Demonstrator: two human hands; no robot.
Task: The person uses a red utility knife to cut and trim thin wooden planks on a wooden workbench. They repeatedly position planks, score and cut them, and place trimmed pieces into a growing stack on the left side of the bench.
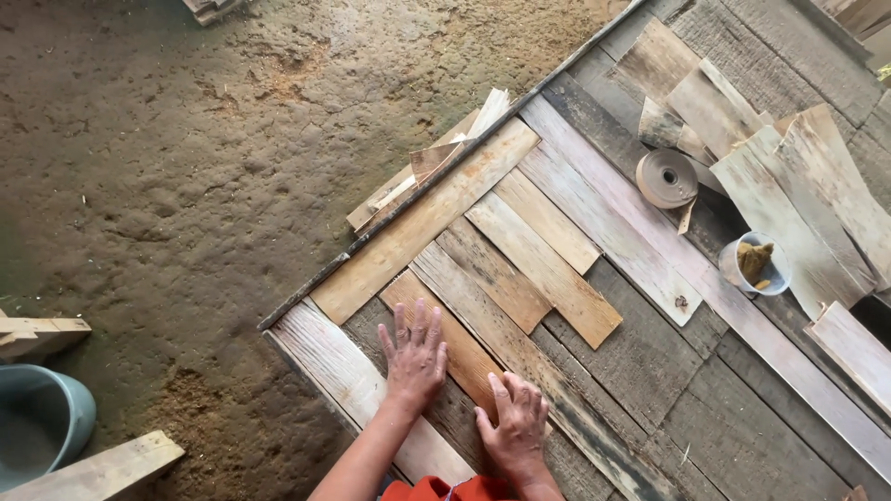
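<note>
Fingers (419,320) of the left hand (413,362) lie spread and flat, palm down, gripping nothing; they rest on an orange-brown wooden strip (444,336) and on the grey plank just beside it. Those of the right hand (515,422) are loosely fanned and also flat, pressed onto the lower end of the same strip where it meets a pale grey strip (506,339) next to it. Neither hand pinches or clasps anything.

From the head view, the orange-brown strip lies directly under both hands on the bench (650,371), a rough top of dark weathered planks. Its long axis runs diagonally, from the upper left near the left fingertips down to the lower right under the right hand. The left hand covers its middle, the right hand its near end, so both touch it; the far end shows free just beyond the left fingers.

Neighbouring strips lie side by side with it on the same diagonal, touching along their long edges, and butt against a long light plank (422,223) that crosses them at a right angle along the bench's edge. Well apart, up and to the right, sit a roll of brown tape (666,178), a small white cup (754,264) and a loose heap of pale offcuts (798,176). A dirt floor (186,186) lies to the left, with a blue-grey bucket (42,422) at its lower corner.
</note>
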